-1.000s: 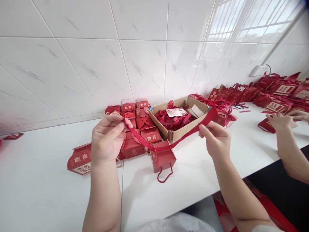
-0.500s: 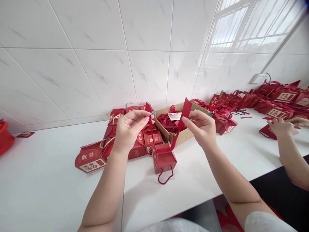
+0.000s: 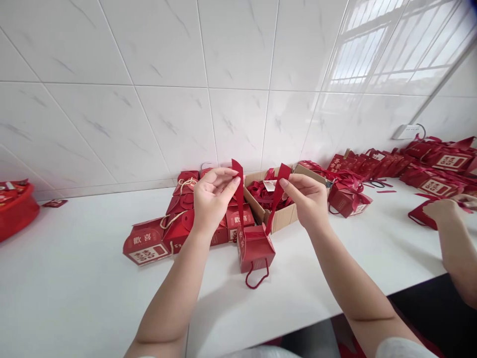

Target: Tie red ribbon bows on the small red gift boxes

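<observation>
A small red gift box (image 3: 257, 248) with a cord handle (image 3: 258, 278) stands on the white table in front of me. Two lengths of red ribbon (image 3: 276, 204) rise from its top. My left hand (image 3: 214, 196) pinches one ribbon end between thumb and fingers, above the box's left side. The other end is pinched by my right hand (image 3: 307, 199), held up to the right at about the same height. Both ribbon ends stick up past my fingertips and stay apart from each other.
An open cardboard box (image 3: 288, 219) of red ribbons stands behind. More red gift boxes (image 3: 149, 243) cluster at left, and tied ones (image 3: 348, 196) at right. A red bag (image 3: 17, 209) sits far left. A co-worker's hand (image 3: 443, 216) works at far right, near a power strip (image 3: 408, 131).
My hands have come slightly closer together, still pinching the ribbon ends. The right ribbon end is a little lower. The view has shifted, moving the scene slightly right and down.
</observation>
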Tool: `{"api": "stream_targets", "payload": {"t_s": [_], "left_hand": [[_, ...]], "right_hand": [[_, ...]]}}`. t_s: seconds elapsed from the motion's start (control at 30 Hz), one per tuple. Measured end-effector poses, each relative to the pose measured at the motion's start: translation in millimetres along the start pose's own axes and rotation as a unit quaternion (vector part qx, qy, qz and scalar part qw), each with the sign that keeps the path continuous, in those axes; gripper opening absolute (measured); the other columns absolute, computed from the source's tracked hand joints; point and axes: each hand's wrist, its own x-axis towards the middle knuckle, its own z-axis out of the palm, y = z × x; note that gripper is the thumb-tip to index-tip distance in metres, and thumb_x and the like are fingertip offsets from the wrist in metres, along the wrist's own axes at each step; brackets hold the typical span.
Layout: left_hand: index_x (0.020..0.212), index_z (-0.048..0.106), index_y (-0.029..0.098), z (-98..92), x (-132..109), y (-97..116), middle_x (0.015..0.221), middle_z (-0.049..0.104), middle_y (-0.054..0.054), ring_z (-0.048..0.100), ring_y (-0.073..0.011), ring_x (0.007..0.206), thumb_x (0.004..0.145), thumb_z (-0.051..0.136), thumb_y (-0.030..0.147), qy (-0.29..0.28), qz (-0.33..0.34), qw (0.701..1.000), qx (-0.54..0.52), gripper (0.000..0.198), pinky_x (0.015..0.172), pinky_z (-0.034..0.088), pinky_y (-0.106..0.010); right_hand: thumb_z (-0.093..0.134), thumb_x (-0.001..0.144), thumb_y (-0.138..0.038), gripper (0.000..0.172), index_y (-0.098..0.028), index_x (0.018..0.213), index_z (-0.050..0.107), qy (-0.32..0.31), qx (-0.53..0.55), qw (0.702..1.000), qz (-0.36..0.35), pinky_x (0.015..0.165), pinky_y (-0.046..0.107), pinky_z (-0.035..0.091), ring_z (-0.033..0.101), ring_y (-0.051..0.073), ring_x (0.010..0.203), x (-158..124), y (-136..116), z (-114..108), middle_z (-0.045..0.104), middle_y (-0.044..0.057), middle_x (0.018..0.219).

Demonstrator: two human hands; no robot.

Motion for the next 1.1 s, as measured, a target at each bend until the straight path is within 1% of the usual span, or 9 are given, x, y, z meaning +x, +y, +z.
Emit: {"api": "stream_targets", "payload": {"t_s": [0.13, 0.27, 0.4, 0.47, 0.6, 0.7, 0.87, 0.97, 1.1], "left_hand": [[0.086, 0.057, 0.02, 0.9, -1.7, 2.1, 0.082, 0.072, -0.001, 0.071, -0.0152, 0.084, 0.073, 0.074, 0.021, 0.013, 0.004, 1.0, 0.013, 0.021, 0.077, 0.055, -0.023], [0.09, 0.053, 0.021, -0.4, -2.6, 1.8, 0.085, 0.072, -0.002, 0.071, -0.0171, 0.086, 0.073, 0.074, 0.023, 0.013, -0.012, 1.0, 0.015, 0.028, 0.079, 0.055, -0.025], [0.095, 0.057, 0.019, -0.3, -2.9, 2.1, 0.087, 0.073, -0.004, 0.071, -0.0188, 0.087, 0.071, 0.076, 0.025, 0.014, -0.026, 0.999, 0.017, 0.031, 0.078, 0.056, -0.027], [0.093, 0.06, 0.017, 1.0, -3.3, 3.4, 0.086, 0.074, -0.006, 0.071, -0.0192, 0.087, 0.072, 0.076, 0.025, 0.006, -0.027, 1.0, 0.009, 0.028, 0.078, 0.056, -0.027], [0.087, 0.065, 0.015, 3.6, -3.6, 5.9, 0.087, 0.075, -0.007, 0.071, -0.0198, 0.087, 0.074, 0.074, 0.024, -0.017, -0.029, 0.999, -0.012, 0.018, 0.08, 0.057, -0.029], [0.089, 0.065, 0.015, 3.7, -2.6, 6.4, 0.086, 0.076, -0.007, 0.072, -0.0196, 0.088, 0.073, 0.075, 0.023, -0.018, -0.046, 0.998, -0.038, 0.02, 0.082, 0.057, -0.029], [0.096, 0.063, 0.016, 2.4, -1.3, 8.1, 0.085, 0.076, -0.005, 0.072, -0.0194, 0.086, 0.071, 0.077, 0.022, -0.018, -0.066, 0.996, -0.055, 0.029, 0.079, 0.058, -0.029], [0.091, 0.065, 0.017, 1.7, -1.7, 10.2, 0.085, 0.076, -0.005, 0.072, -0.0191, 0.085, 0.072, 0.075, 0.022, -0.029, -0.064, 0.996, -0.046, 0.022, 0.078, 0.057, -0.028], [0.081, 0.069, 0.017, 1.3, -1.1, 11.0, 0.081, 0.074, -0.004, 0.07, -0.0182, 0.082, 0.07, 0.077, 0.023, -0.048, -0.053, 0.997, -0.009, 0.014, 0.078, 0.056, -0.029]], "right_hand": [[0.078, 0.067, -0.029, 0.012, -0.023, 0.075, 0.073, 0.012, 0.017, 1.0, 0.006, 0.064, 0.03, 0.058, 0.069, 0.017, 0.067, -1.2, 3.4, 0.3, 0.074, 0.001, 0.074], [0.077, 0.069, -0.031, 0.013, -0.023, 0.077, 0.072, 0.014, 0.029, 0.999, 0.013, 0.064, 0.031, 0.058, 0.07, 0.017, 0.068, -0.9, 5.1, 0.2, 0.074, 0.001, 0.074], [0.075, 0.071, -0.033, 0.014, -0.022, 0.077, 0.07, 0.023, 0.008, 1.0, -0.01, 0.062, 0.031, 0.058, 0.069, 0.017, 0.066, -0.2, 6.3, 1.7, 0.073, 0.001, 0.072], [0.075, 0.071, -0.034, 0.015, -0.022, 0.078, 0.069, 0.026, 0.009, 1.0, -0.015, 0.062, 0.031, 0.058, 0.069, 0.017, 0.066, -0.7, 7.1, 2.9, 0.073, 0.001, 0.073], [0.075, 0.072, -0.035, 0.016, -0.023, 0.079, 0.067, 0.024, 0.022, 0.999, -0.011, 0.066, 0.033, 0.058, 0.07, 0.018, 0.069, -2.1, 8.6, 4.9, 0.073, 0.0, 0.074], [0.076, 0.071, -0.035, 0.017, -0.023, 0.078, 0.066, 0.021, 0.037, 0.999, -0.004, 0.067, 0.032, 0.058, 0.07, 0.018, 0.07, -2.2, 9.4, 6.2, 0.072, 0.0, 0.073], [0.076, 0.071, -0.037, 0.021, -0.022, 0.081, 0.065, 0.008, 0.034, 0.999, 0.008, 0.069, 0.034, 0.058, 0.07, 0.019, 0.072, -2.3, 10.8, 7.3, 0.071, 0.001, 0.072], [0.074, 0.073, -0.036, 0.02, -0.021, 0.081, 0.064, -0.001, 0.038, 0.999, 0.002, 0.071, 0.034, 0.058, 0.07, 0.019, 0.074, -2.4, 10.5, 7.0, 0.071, 0.001, 0.074], [0.069, 0.079, -0.037, 0.018, -0.021, 0.083, 0.061, -0.072, 0.053, 0.996, 0.031, 0.067, 0.032, 0.058, 0.069, 0.016, 0.067, -0.7, 6.7, 9.7, 0.071, 0.001, 0.073]]}}
